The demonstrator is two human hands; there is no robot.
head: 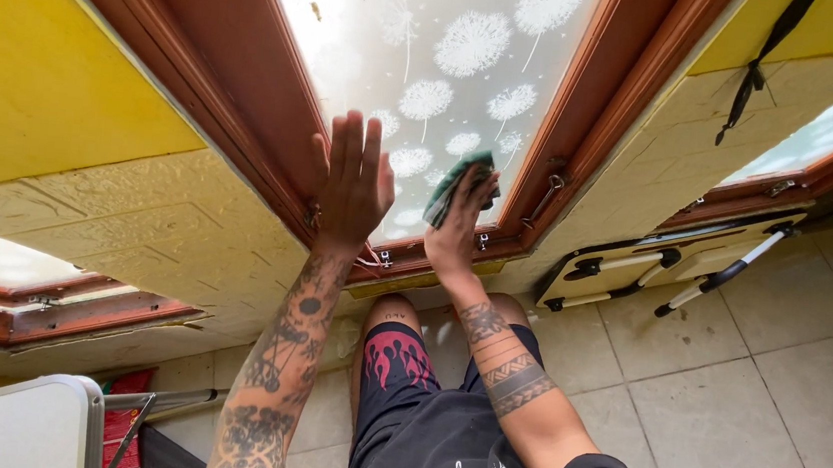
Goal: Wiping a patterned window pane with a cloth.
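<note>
A brown wooden window frame (249, 79) holds a frosted pane (434, 35) printed with white dandelion shapes. My left hand (351, 183) lies flat and open on the lower left of the frame, fingers spread. My right hand (458, 223) presses a green cloth (456, 182) against the lower part of the glass, just above the bottom rail. Both forearms are tattooed and reach up from my knees.
Yellow textured wall (137, 210) surrounds the window. A metal latch (545, 195) sits on the right frame. A folded table with black and white legs (655, 265) leans against the wall at right. A white table corner (18, 425) is at lower left. Beige floor tiles (742, 413) lie below.
</note>
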